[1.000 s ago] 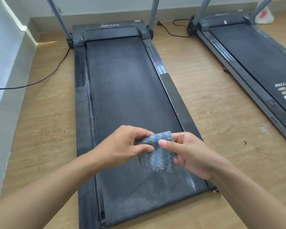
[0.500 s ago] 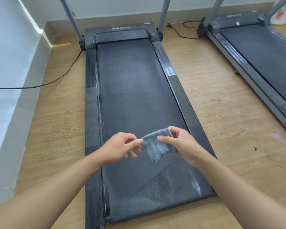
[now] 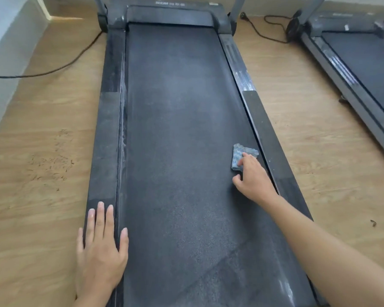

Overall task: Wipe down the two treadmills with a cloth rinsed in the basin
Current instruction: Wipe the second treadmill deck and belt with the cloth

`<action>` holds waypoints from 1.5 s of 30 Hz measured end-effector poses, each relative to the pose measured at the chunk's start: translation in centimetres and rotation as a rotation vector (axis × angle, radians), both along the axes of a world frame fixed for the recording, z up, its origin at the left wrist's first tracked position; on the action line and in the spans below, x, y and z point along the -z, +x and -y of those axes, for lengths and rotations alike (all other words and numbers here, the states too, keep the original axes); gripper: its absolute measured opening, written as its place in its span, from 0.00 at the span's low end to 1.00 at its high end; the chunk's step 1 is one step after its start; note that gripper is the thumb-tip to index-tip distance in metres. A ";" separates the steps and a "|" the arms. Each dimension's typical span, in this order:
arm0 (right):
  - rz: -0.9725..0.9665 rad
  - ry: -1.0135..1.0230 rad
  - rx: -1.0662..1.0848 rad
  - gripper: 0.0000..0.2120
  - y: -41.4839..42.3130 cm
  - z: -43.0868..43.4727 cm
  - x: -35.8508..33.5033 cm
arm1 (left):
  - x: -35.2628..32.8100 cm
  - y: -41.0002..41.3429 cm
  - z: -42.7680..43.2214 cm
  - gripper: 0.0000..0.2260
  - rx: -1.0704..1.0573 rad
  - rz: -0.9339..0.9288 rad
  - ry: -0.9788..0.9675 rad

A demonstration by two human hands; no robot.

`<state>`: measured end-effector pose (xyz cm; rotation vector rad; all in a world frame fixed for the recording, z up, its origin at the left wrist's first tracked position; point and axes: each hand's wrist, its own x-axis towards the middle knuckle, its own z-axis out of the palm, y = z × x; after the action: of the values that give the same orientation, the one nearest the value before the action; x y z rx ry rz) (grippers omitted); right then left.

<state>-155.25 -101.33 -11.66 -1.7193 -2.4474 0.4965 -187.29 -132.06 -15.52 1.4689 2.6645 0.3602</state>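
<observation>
Black cable point(image 3: 53, 68) lies on the wooden floor point(image 3: 42, 156), at 10 o'clock. Left hand point(image 3: 100, 247) is at 7 o'clock, palm down, fingers straight and slightly spread, flat on the left side rail point(image 3: 106, 134) of the near treadmill point(image 3: 171, 16). Its thumb tip is at the edge of the belt point(image 3: 175, 118), and it holds nothing.

Cloth point(image 3: 242, 156) is blue-grey and folded small. It lies on the belt at about 3 o'clock, just beside the right rail point(image 3: 266, 134). Right hand point(image 3: 253, 180) sits at 5 o'clock from the cloth, fingertips pressing down on its near part. The thumb sticks out toward 9 o'clock, off the cloth, so no pinch.

Hands are well apart; the cloth is at 2 o'clock from the left hand and far from it. Second treadmill point(image 3: 364, 58) is at 2 o'clock, cut by the frame edge. A second cord point(image 3: 266, 29) lies on the floor between the two machines. Small dark speck point(image 3: 373, 223) is on the floor at 4 o'clock.
</observation>
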 end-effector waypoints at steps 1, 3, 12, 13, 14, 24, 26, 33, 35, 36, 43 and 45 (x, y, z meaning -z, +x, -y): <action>-0.008 0.048 0.018 0.15 -0.3 -0.4 0.4 | 0.2 0.1 -0.1 0.32 -0.005 -0.012 0.044; -0.020 0.113 0.039 0.21 -1.3 -1.5 0.8 | 0.4 0.2 -0.1 0.31 0.002 -0.043 0.096; 0.155 -0.047 0.243 0.51 -1.8 -4.2 2.6 | 0.7 0.3 -0.3 0.29 -0.016 -0.068 0.116; 0.157 -0.046 0.263 0.51 -2.4 -4.0 2.3 | 0.7 0.3 -0.4 0.29 -0.018 -0.065 0.116; 0.159 -0.050 0.262 0.51 -3.7 -3.5 2.0 | 0.7 0.4 -0.3 0.29 -0.017 -0.062 0.114; 0.086 0.061 -0.416 0.35 -30.7 6.1 2.9 | 0.7 0.1 0.1 0.33 -0.010 -0.025 0.072; 0.117 0.061 -0.466 0.34 -30.5 6.3 2.8 | 0.6 -0.2 0.2 0.33 0.000 -0.028 0.073; 0.230 -0.017 -0.080 0.38 -9.6 -0.7 2.0 | 0.8 0.1 0.0 0.31 0.004 -0.028 0.121; 0.283 -0.077 0.043 0.43 -1.8 -1.8 1.0 | 0.7 0.1 -0.1 0.31 -0.003 -0.029 0.133; 0.298 -0.110 0.064 0.45 0.7 -2.0 0.5 | 0.7 0.1 -0.1 0.31 -0.005 -0.034 0.139; 0.193 -0.055 -0.003 0.47 -13.0 2.1 1.7 | 0.1 0.3 -0.2 0.31 -0.018 0.006 0.081; 0.124 -0.043 -0.147 0.43 -20.2 5.8 2.0 | 0.2 0.2 -0.1 0.32 -0.017 0.000 0.059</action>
<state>-175.48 -107.13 -13.65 -1.6401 -2.6839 0.4740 -187.10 -131.93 -15.67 1.4633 2.6897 0.4436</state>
